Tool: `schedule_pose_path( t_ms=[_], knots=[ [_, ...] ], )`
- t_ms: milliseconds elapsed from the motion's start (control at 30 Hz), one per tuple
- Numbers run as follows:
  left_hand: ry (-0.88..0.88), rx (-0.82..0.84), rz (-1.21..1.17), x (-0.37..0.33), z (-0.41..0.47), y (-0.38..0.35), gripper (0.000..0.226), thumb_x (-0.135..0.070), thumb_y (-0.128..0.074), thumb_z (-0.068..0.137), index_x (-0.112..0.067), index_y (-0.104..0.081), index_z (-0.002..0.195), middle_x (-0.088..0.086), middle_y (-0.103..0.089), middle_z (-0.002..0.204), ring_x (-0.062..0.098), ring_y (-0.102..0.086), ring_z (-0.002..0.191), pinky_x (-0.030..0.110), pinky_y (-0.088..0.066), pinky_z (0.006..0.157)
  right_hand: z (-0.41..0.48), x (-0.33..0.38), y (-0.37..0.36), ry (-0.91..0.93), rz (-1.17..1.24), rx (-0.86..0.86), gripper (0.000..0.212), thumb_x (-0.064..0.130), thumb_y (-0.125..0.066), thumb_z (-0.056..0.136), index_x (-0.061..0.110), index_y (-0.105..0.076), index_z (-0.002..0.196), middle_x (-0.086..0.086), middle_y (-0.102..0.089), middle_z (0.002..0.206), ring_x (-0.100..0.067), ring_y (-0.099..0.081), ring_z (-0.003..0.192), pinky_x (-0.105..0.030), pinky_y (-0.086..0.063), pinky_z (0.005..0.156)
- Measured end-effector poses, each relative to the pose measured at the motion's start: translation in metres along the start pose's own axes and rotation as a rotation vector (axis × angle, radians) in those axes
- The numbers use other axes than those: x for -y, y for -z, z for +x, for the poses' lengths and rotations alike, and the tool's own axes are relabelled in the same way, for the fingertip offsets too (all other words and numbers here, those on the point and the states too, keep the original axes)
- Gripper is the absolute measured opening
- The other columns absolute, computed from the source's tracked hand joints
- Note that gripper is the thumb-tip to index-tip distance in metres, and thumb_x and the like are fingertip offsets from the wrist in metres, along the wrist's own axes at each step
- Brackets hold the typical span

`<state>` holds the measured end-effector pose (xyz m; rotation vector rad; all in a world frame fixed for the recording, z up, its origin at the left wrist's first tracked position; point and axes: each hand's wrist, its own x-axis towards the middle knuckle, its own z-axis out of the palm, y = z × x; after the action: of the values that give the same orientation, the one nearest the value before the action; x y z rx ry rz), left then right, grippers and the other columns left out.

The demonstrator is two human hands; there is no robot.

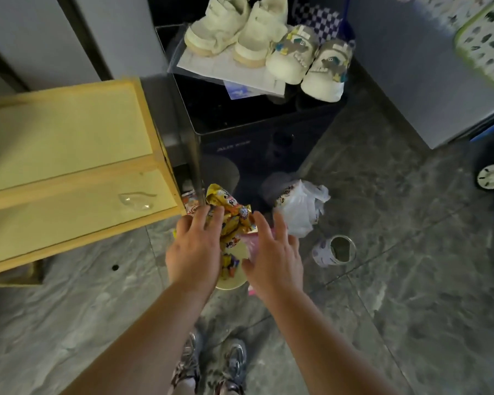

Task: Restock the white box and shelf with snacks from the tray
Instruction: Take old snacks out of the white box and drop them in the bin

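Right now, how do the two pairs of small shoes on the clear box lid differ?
The plain cream shoes have no decoration, while the shark-face shoes carry teeth, eyes and coloured patches. The cream pair sits farther back and left; the shark-face pair sits nearer, at the right edge. Both pairs are pale, stand side by side, and point toward the camera.

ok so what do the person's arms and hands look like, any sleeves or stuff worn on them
Both forearms are bare up to the frame edge, with no sleeves in view. The left hand and the right hand wear no gloves, and no rings, watch or bracelet can be seen on the fingers or wrists.
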<state>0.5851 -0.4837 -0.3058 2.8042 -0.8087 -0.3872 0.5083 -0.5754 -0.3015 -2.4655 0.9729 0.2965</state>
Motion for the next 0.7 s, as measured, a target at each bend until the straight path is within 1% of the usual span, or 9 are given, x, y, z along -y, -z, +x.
schedule_pose_path(
  t_ms=[167, 300, 400, 500, 600, 700],
  knots=[
    [0.027, 0.030, -0.012, 0.011, 0.028, -0.054, 0.062, -0.021, -0.052, 0.088, -0.028, -0.021, 0.142, -0.001, -0.025, 0.144, 0.022, -0.027, 0.126, 0.033, -0.047, 0.078, 0.040, -0.017, -0.045, 0.005, 0.007, 0.011, 0.083, 0.036, -0.066, 0.081, 0.037, -0.009, 0.142, -0.003, -0.005, 0.155, -0.034, -0.023, 0.135, -0.039, -0.035, 0.104],
    [0.032, 0.059, -0.029, 0.017, 0.045, -0.092, 0.061, -0.020, -0.052, 0.088, -0.025, -0.022, 0.141, -0.001, -0.024, 0.145, 0.022, -0.027, 0.126, 0.033, -0.046, 0.085, 0.069, -0.026, -0.078, 0.013, 0.029, 0.030, 0.083, 0.038, -0.066, 0.081, 0.035, -0.010, 0.143, -0.005, -0.004, 0.155, -0.034, -0.017, 0.138, -0.041, -0.030, 0.110],
    [0.030, 0.079, -0.119, 0.019, 0.055, -0.113, 0.058, -0.014, -0.053, 0.089, -0.024, -0.027, 0.140, 0.001, -0.022, 0.148, 0.023, -0.025, 0.130, 0.036, -0.044, 0.091, 0.084, -0.033, -0.093, 0.009, 0.065, 0.038, 0.081, 0.037, -0.066, 0.082, 0.034, -0.013, 0.143, -0.006, -0.003, 0.156, -0.032, -0.018, 0.137, -0.039, -0.026, 0.111],
    [0.016, 0.100, -0.189, 0.019, 0.059, -0.122, 0.061, -0.010, -0.055, 0.087, -0.021, -0.028, 0.141, 0.003, -0.017, 0.151, 0.025, -0.023, 0.133, 0.037, -0.038, 0.099, 0.092, -0.040, -0.097, -0.019, 0.087, 0.030, 0.080, 0.035, -0.065, 0.083, 0.033, -0.013, 0.144, -0.006, -0.003, 0.156, -0.034, -0.015, 0.138, -0.038, -0.029, 0.107],
    [0.025, 0.118, -0.186, 0.021, 0.056, -0.121, 0.057, -0.015, -0.053, 0.088, -0.021, -0.029, 0.140, 0.002, -0.017, 0.150, 0.023, -0.022, 0.133, 0.035, -0.035, 0.102, 0.093, -0.043, -0.096, -0.033, 0.069, 0.044, 0.075, 0.032, -0.062, 0.085, 0.033, -0.015, 0.143, -0.005, -0.004, 0.156, -0.033, -0.016, 0.137, -0.036, -0.031, 0.106],
    [0.064, 0.135, -0.189, 0.025, 0.048, -0.108, 0.053, -0.021, -0.050, 0.090, -0.024, -0.030, 0.139, 0.000, -0.018, 0.149, 0.020, -0.023, 0.132, 0.034, -0.035, 0.101, 0.089, -0.038, -0.090, -0.006, 0.053, 0.051, 0.070, 0.035, -0.060, 0.086, 0.032, -0.017, 0.142, -0.004, -0.006, 0.155, -0.033, -0.018, 0.137, -0.037, -0.031, 0.106]
  ],
)
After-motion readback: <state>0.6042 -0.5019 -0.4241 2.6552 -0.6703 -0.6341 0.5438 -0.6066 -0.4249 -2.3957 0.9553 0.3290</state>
